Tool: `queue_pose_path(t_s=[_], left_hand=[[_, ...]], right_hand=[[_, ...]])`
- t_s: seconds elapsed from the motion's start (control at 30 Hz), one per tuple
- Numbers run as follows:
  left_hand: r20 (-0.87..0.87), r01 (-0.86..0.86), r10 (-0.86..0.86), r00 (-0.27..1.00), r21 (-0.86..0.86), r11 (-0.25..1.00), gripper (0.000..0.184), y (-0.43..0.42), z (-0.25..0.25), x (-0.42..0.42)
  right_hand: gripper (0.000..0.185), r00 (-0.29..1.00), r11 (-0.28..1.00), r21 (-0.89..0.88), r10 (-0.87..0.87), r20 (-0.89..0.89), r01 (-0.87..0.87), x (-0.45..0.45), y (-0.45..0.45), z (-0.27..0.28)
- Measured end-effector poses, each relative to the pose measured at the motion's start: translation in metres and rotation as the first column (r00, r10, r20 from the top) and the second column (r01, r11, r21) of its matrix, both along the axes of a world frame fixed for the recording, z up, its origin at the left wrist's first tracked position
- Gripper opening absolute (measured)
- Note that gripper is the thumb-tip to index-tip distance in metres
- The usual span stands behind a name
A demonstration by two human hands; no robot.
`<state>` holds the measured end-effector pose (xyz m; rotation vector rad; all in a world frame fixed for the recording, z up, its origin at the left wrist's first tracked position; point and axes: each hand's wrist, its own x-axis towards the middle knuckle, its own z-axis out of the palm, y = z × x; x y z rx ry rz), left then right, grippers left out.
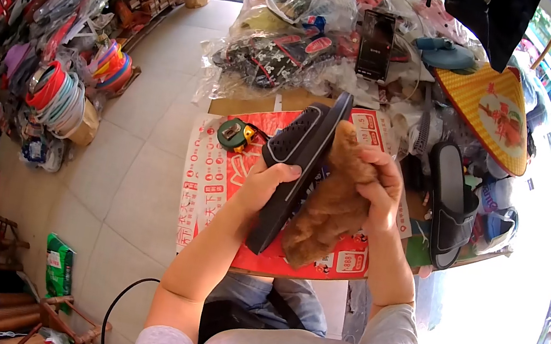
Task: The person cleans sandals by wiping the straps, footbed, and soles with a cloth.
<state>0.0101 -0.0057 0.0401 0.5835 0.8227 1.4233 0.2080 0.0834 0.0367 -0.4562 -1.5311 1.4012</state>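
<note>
My left hand (pixel 266 183) is closed around a black slide sandal (pixel 297 168), which is turned on its edge above the table. In my right hand (pixel 383 187) is a bunched brown fluffy cloth (pixel 331 202), pinched near its upper end. The cloth hangs beside the sandal's sole side; whether the two touch I cannot tell. To the right lies another black slide sandal (pixel 447 198) with a grey insole. A green and yellow tape measure (pixel 237 135) rests on the red printed sheet (pixel 211 194), left of the held sandal.
A phone (pixel 376 44) leans among plastic-wrapped goods (pixel 279 51) at the back. A yellow woven hat (pixel 494 116) and a blue slipper (pixel 442 54) sit at the right rear. Stacked goods and buckets (pixel 46 84) line the tiled floor (pixel 126 171) on the left.
</note>
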Motion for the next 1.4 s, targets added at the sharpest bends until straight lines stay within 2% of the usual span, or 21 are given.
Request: queue_pose_path(t_s=[0.1,0.13,0.2,0.33,0.4,0.43,0.47,0.53,0.57,0.6,0.67,0.7,0.73,0.8,0.93,1.0,1.07,1.2,1.27,1.33,1.4], left_hand=[[-0.034,0.018,-0.017,0.999,0.039,0.999,0.051,0.001,-0.002,0.0],[-0.135,0.034,-0.011,0.991,0.169,0.985,0.051,0.002,-0.005,0.002],[-0.234,0.067,0.004,0.972,0.297,0.952,0.051,0.002,-0.005,0.009],[-0.439,0.15,0.054,0.897,0.417,0.896,0.05,-0.002,-0.001,0.0],[-0.618,0.137,0.145,0.772,0.386,0.912,0.048,-0.006,0.016,-0.006],[-0.704,0.1,0.368,0.608,0.528,0.844,0.046,0.0,0.016,-0.006],[-0.702,0.103,0.366,0.611,0.528,0.843,0.046,0.001,0.015,-0.007],[-0.789,0.291,0.598,-0.138,0.545,0.786,0.054,0.004,0.011,-0.009],[-0.8,0.327,0.532,-0.278,0.442,0.835,0.05,0.004,0.003,-0.001],[-0.802,0.324,0.529,-0.277,0.44,0.837,0.05,0.007,0.004,0.007],[-0.845,0.453,0.054,-0.532,-0.23,0.862,0.047,0.01,0.006,0.019],[-0.817,0.541,0.337,-0.467,0.037,0.84,0.045,0.008,-0.012,0.022],[-0.819,0.544,0.337,-0.465,0.036,0.838,0.045,0.009,-0.027,0.024],[-0.668,0.601,0.589,-0.455,0.257,0.756,0.046,0.012,-0.031,0.029],[-0.809,0.552,0.436,-0.395,0.17,0.816,0.046,0.008,-0.024,0.029],[-0.796,0.536,0.443,-0.413,0.181,0.825,0.048,0.008,-0.023,0.03],[-0.778,0.538,0.474,-0.413,0.212,0.816,0.051,0.011,-0.031,0.028],[-0.799,0.524,0.453,-0.395,0.209,0.826,0.061,0.01,-0.029,0.026],[-0.816,0.503,0.422,-0.395,0.192,0.843,0.062,0.011,-0.026,0.025],[-0.833,0.482,0.386,-0.396,0.169,0.86,0.064,0.011,-0.023,0.023],[-0.842,0.491,0.348,-0.412,0.117,0.863,0.064,0.012,-0.023,0.024]], right_hand=[[0.058,0.954,0.97,-0.18,-0.2,-0.223,0.161,0.001,0.008,0.01],[0.062,0.925,0.952,-0.238,-0.257,-0.281,0.192,-0.003,0.008,0.023],[0.058,0.906,0.919,-0.184,-0.381,-0.182,0.349,-0.005,0.008,0.026],[0.054,0.965,0.97,-0.018,-0.244,-0.1,0.243,0.017,0.012,0.005],[0.051,0.955,0.99,-0.024,-0.137,-0.263,0.136,0.023,0.015,0.007],[0.053,0.923,0.968,-0.096,-0.251,-0.291,0.232,0.022,0.016,0.01],[0.053,0.923,0.967,-0.095,-0.255,-0.289,0.237,0.021,0.016,0.013],[0.053,0.861,0.899,-0.06,-0.433,-0.266,0.434,0.02,0.018,0.019],[0.052,0.865,0.879,0.03,-0.462,-0.193,0.476,0.023,0.021,0.016],[0.052,0.867,0.88,0.028,-0.462,-0.189,0.475,0.021,0.023,0.015],[0.052,0.847,0.795,0.388,-0.528,0.063,0.467,0.015,0.026,0.013],[0.052,0.837,0.753,0.523,-0.532,0.128,0.399,0.011,0.027,0.015],[0.051,0.827,0.79,0.516,-0.506,0.244,0.331,0.007,0.025,0.017],[0.049,0.802,0.901,0.373,-0.386,0.456,0.222,0.004,0.025,0.018],[0.043,0.813,0.928,0.33,-0.322,0.485,0.171,0.02,0.03,0.02],[0.042,0.878,0.92,0.238,-0.375,0.299,0.312,0.027,0.034,0.017],[0.042,0.823,0.834,0.38,-0.51,0.25,0.401,0.019,0.037,0.015],[0.04,0.7,0.796,0.57,-0.527,0.483,0.205,0.018,0.032,0.019],[0.038,0.644,0.936,0.313,-0.341,0.684,0.163,0.023,0.028,0.029],[0.039,0.665,0.927,0.338,-0.355,0.657,0.161,0.024,0.035,0.013],[0.04,0.747,0.779,0.52,-0.567,0.347,0.35,0.019,0.041,0.011]])
